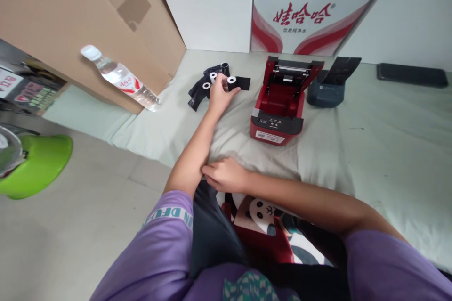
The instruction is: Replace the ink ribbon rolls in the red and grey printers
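Left of the red-and-black plastic printer with raised lid (277, 124), head view: left hand (219, 96) pinches a black roll with white core (232, 86), tail toward printer. Farther left lie similar black rolls (200, 89). Nearer the wearer than the printer, right hand (228, 174) curls against left forearm (196, 152); cannot tell whether it grips.

Black roll (232, 86): one side hidden by left grip (219, 93).
Blue device (326, 95): partly hidden behind red printer (256, 125).
Printer label (270, 137): print too small to read.
Green plastic item (45, 162): cut off, left edge.
Cardboard box (88, 13): cut off, top edge.
Panda print (260, 210): partly covered by right forearm (307, 197).
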A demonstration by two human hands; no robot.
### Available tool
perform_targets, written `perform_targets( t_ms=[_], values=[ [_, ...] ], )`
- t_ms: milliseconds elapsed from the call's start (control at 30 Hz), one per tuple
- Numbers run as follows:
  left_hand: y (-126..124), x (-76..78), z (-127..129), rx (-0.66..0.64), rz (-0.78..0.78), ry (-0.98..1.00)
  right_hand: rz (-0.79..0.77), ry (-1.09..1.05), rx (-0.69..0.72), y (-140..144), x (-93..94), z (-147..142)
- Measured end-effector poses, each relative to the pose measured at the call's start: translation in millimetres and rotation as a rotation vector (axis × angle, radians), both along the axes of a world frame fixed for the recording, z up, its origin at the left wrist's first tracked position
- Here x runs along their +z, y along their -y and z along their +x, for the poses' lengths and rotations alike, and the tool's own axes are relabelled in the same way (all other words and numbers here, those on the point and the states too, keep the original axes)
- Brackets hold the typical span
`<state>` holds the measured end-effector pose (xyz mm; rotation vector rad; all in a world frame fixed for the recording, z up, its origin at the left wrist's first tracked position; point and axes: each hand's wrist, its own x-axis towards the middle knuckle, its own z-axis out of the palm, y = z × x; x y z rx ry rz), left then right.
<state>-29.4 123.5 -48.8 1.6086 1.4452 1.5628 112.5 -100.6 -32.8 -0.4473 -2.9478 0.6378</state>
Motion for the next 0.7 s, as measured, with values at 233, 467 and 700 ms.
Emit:
perform_targets(
  t_ms=[233, 467, 700],
  values=[
    [3, 3.3, 11, 0.064, 0.055, -0.010, -0.013, -0.028, -0.010, -8, 3.0, 1],
    [4, -5.6, 17, 0.133, -0.045, -0.123, -0.028, -0.038, -0.019, -6, 3.4, 1],
    [14, 2.6, 20, 0.211, -0.215, -0.435, -0.053, -0.057, -0.033, -7, 3.0, 0]
  ],
)
